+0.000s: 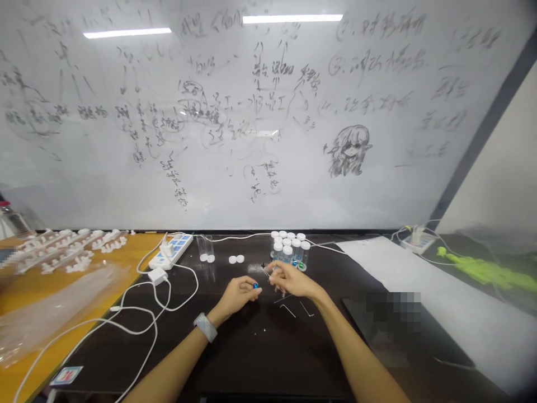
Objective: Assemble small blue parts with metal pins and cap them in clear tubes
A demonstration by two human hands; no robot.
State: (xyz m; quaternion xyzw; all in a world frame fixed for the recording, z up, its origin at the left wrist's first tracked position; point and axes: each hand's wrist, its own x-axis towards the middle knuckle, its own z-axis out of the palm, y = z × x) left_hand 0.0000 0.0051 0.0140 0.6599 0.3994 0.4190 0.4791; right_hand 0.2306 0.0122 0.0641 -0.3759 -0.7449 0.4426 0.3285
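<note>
Here, pinches a small blue piece (255, 285) between thumb and fingers of the left hand (238, 294), above the bench (235, 358). Bends the fingers of this hand inward, nearly closed. Holds the right hand (291, 279) near it, partly curled, with index finger reaching toward a small dark piece (263, 265); cannot tell if grasps it or not. Shows capped clear vials (287, 251) just behind the right hand, and bent metal rods (289, 311) lying in front.
</note>
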